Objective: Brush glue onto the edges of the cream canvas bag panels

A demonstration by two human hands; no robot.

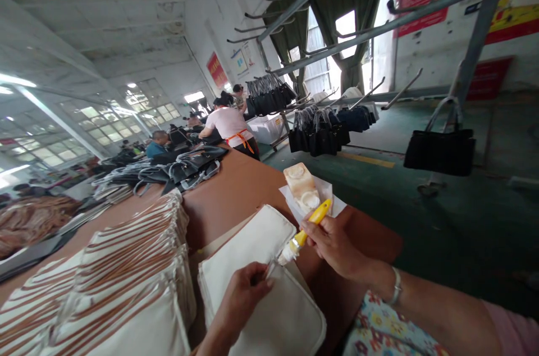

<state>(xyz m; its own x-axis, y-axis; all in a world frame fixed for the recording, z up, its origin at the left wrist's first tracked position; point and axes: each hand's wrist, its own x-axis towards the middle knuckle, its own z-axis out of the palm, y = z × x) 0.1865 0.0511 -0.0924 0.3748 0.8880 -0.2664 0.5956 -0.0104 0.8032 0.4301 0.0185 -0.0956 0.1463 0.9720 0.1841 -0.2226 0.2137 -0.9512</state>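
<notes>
My right hand [330, 241] is closed around the yellow handle of a brush [309, 227], whose pale, coated bristles point down and left over the white panels. Its tip is close to the fingers of my left hand [246, 294]. Those fingers are pinched on a small, thin, translucent piece [274, 266] above the panels. Beneath both hands lies a short stack of white panels [248, 238] with rounded corners, resting on the brown table [231, 176]. Just beyond my right hand, a stained white container [301, 182] sits on a sheet of white paper [338, 204].
Rows of overlapping white panels with brown edges [138, 277] fill the left side. Farther back lie black bags with wrapped handles [185, 168]. A person [231, 123] leans over the table's far end. Black bags [440, 151] hang from a metal rack [379, 27] at the right.
</notes>
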